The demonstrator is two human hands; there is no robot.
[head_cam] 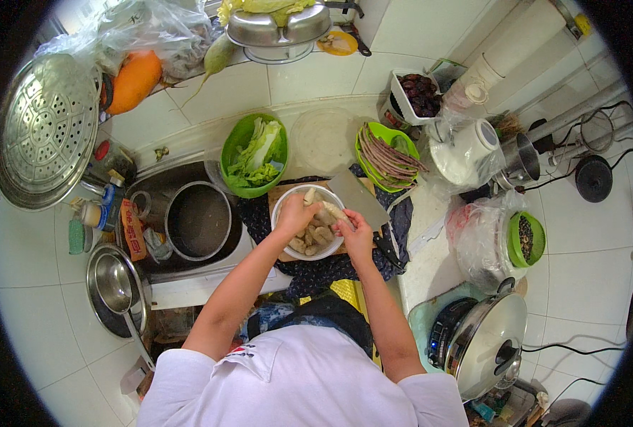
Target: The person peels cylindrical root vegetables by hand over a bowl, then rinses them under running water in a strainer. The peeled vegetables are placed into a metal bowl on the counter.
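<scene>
A white plastic bowl (pixel 279 246) stands on a wooden cutting board (pixel 278 198), holding several pale, knobbly food pieces (pixel 316 235) of a kind I cannot make out. Over its right side, my right hand (pixel 356 235) pinches a long pale piece (pixel 334 210). My left hand (pixel 297 214) is above the bowl's left side, fingers curled around another pale piece (pixel 310 195), its grip partly hidden. Right behind my right hand lies the broad blade of a cleaver (pixel 360 198). A black knife handle (pixel 388 251) lies at the board's right edge.
Behind the bowl are a green basin (pixel 235 184) of leafy cabbage (pixel 258 155) and a green basket of long beans (pixel 388 157). The sink (pixel 151 269) at left holds a pot (pixel 199 221). A lidded electric pan (pixel 490 341) stands front right; patterned dark cloth (pixel 316 275) lies under the board.
</scene>
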